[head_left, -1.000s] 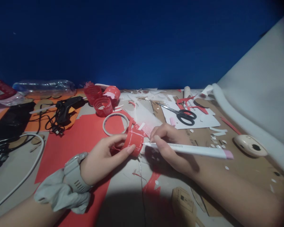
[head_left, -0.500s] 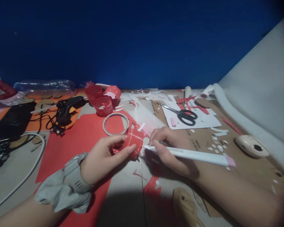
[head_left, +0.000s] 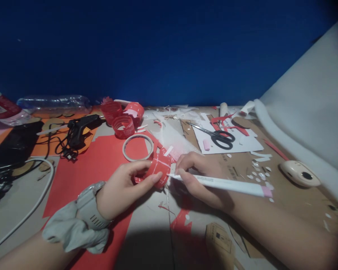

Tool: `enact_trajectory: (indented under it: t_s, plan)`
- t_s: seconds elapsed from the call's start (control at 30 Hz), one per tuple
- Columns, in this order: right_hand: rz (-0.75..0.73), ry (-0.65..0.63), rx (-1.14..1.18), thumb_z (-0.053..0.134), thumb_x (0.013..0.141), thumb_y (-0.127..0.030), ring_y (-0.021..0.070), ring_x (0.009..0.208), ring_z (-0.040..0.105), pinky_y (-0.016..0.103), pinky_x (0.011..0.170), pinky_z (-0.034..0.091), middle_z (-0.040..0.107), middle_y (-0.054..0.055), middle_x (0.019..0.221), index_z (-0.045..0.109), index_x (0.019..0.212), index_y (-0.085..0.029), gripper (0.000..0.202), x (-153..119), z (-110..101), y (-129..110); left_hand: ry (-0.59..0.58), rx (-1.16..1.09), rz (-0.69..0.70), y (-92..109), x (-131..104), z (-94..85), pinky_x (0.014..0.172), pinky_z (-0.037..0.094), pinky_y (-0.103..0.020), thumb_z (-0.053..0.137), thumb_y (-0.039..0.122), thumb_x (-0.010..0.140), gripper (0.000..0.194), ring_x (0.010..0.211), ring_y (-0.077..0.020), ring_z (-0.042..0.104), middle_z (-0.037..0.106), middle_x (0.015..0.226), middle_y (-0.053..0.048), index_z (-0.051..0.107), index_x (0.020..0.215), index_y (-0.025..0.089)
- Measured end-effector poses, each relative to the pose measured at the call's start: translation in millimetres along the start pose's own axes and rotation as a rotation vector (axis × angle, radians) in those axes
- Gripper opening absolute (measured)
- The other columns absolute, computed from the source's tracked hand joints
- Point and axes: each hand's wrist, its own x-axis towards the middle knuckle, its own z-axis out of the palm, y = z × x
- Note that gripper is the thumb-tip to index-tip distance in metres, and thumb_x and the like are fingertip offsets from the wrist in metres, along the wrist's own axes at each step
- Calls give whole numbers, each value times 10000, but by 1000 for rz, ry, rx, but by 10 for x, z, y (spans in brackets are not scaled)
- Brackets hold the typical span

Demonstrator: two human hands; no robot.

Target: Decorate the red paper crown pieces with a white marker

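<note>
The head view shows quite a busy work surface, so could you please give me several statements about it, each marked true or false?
1. The right hand holds a white pen with a pink end. True.
2. The left hand holds the black-handled scissors. False: it holds a red band, and the scissors lie on white paper.
3. The pen's tip points toward the red band. True.
4. The tape roll stands upright on its edge. False: it lies flat, at least partly on the red sheet.
5. A watch is on the left wrist. True.
6. The black glue gun lies to the right of the scissors. False: it lies to their left.
</note>
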Motion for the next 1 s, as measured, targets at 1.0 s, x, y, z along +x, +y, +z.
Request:
enact_trajectory:
  t_s: [1.0]
  plan:
    - [-12,78,35,498,825,-239,169,594,544,310,553,428,610,20,680,495,726,-239,99,-24,18,7,14,-67,-13,13,-12,31,690,562,-200,646,276,892,133,750,-133,707,762,827,-32,693,888,152]
